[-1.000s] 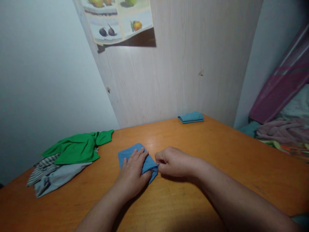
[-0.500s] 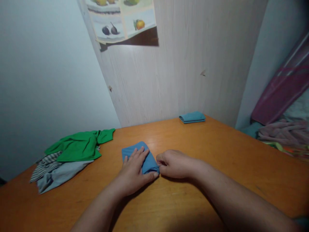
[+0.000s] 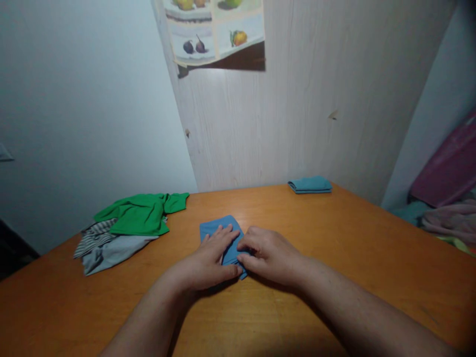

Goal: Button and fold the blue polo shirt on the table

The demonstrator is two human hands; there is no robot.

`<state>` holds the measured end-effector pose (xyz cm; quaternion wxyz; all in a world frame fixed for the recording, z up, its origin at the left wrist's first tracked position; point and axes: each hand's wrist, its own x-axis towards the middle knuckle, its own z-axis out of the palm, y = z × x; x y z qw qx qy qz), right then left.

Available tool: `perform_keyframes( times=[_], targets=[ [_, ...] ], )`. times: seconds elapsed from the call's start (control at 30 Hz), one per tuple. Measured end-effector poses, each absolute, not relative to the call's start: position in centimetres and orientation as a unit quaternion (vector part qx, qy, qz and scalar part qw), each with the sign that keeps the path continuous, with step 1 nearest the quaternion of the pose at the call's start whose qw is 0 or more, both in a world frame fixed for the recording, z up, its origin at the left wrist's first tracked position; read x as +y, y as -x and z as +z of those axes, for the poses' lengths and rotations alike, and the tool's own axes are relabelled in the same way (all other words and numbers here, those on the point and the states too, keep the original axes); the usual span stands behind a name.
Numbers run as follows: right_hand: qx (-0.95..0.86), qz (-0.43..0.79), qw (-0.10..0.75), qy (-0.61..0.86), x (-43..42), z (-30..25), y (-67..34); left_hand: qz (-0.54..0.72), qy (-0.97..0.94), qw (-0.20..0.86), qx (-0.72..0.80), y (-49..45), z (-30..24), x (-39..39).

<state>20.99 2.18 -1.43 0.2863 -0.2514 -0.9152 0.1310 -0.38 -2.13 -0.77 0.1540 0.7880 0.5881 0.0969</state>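
The folded blue cloth (image 3: 231, 252) is partly covered by the spread left hand (image 3: 208, 260); beside it, the cloth's edge is touched by the curled right hand (image 3: 271, 254), whether pinched cannot be told.

The orange-brown table (image 3: 256, 317) bears a clothes pile (image 3: 130, 225), a folded blue cloth (image 3: 231, 253) and a folded teal cloth (image 3: 311, 185).

Dim light left a pale sheen on the wooden tabletop (image 3: 260, 206) beyond the fingers (image 3: 229, 237); soft shadows lay beneath the forearms (image 3: 353, 302), and pink fabric (image 3: 451, 221) far right looked blurred.
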Motion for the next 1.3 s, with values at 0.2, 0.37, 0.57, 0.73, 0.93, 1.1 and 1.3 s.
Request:
perform_keyframes(
  times=[0.2, 0.37, 0.57, 0.73, 0.93, 1.1, 1.3],
  targets=[
    [-0.932, 0.067, 0.259, 0.246, 1.9, -1.4, -20.6, 0.106, -0.794, 0.139, 0.582, 0.3, -1.1, -2.2],
    [-0.933, 0.028, 0.268, 0.238, 1.9, -1.5, -20.4, 0.092, -0.794, 0.14, 0.585, 0.0, -1.0, -2.3],
    [-0.929, 0.029, 0.27, 0.252, 1.6, -1.6, -20.2, 0.076, -0.789, 0.151, 0.591, -0.2, -0.5, -2.4],
    [-0.938, 0.052, 0.259, 0.226, 1.4, -1.5, -20.1, 0.096, -0.796, 0.151, 0.579, -0.1, -0.8, -2.4],
    [-0.941, 0.03, 0.261, 0.215, 1.6, -1.8, -20.0, 0.096, -0.795, 0.149, 0.58, 0.0, -1.1, -2.3],
    [-0.938, 0.019, 0.277, 0.207, 1.8, -2.0, -19.9, 0.104, -0.797, 0.15, 0.576, 0.0, -1.0, -2.3],
    [-0.933, 0.043, 0.298, 0.198, 1.3, -1.6, -20.0, 0.103, -0.797, 0.143, 0.577, 0.2, -1.6, -2.1]
  ],
)
